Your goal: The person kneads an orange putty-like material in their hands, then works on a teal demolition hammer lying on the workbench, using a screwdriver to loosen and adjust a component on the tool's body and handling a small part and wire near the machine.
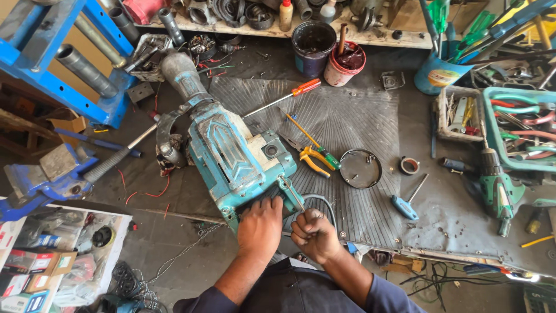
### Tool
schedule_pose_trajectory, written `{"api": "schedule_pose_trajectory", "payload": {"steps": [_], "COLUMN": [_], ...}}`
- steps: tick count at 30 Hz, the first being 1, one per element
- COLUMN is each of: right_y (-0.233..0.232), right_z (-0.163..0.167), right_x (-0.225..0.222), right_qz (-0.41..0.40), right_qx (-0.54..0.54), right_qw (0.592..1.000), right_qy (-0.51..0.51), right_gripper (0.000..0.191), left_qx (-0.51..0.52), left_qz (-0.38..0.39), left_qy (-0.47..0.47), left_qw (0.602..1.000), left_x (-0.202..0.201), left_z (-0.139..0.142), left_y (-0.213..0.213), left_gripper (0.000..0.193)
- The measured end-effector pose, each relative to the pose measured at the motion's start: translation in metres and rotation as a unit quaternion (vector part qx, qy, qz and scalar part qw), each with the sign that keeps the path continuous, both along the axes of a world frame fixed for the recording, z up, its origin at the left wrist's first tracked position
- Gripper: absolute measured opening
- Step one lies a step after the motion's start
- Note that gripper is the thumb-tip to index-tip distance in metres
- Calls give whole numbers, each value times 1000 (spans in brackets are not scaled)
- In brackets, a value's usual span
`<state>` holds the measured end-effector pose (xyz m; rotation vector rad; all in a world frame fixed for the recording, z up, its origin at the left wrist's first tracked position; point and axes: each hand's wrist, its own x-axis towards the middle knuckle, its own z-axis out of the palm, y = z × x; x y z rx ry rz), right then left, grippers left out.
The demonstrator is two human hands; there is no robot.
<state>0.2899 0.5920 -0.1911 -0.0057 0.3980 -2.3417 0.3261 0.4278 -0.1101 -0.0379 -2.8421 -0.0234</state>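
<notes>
The left hand presses flat on the near end of the big teal metal demolition hammer, steadying it on the grey ribbed surface. The right hand is fisted around a thin metal tool set against the housing. With the body seemingly intact, disassembly looks barely begun.

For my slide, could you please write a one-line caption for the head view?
Left hand steadies a teal demolition hammer while the right hand works a tool at its rear end.

Repair workshop: power tool w/ teal housing lying opened on grimy surface, blue vise sitting nearby, screwdrivers, pliers, parts shelf crowding around.
</notes>
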Motion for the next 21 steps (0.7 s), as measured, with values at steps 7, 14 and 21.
{"api": "schedule_pose_trajectory", "payload": {"steps": [7, 14, 21], "right_y": [-2, 7, 21], "right_z": [12, 26, 33], "right_x": [5, 1, -5], "right_qz": [17, 24, 43], "right_qx": [-122, 39, 17], "right_qw": [990, 998, 998], "right_qy": [-66, 51, -46], "right_gripper": [27, 38, 47], "left_qx": [-3, -7, -8], "left_qz": [3, 9, 8], "left_qy": [6, 19, 18], "left_qw": [1000, 1000, 1000], "left_x": [0, 1, 0], "left_z": [2, 2, 4], "left_y": [4, 8, 10], "left_gripper": [7, 6, 4]}}
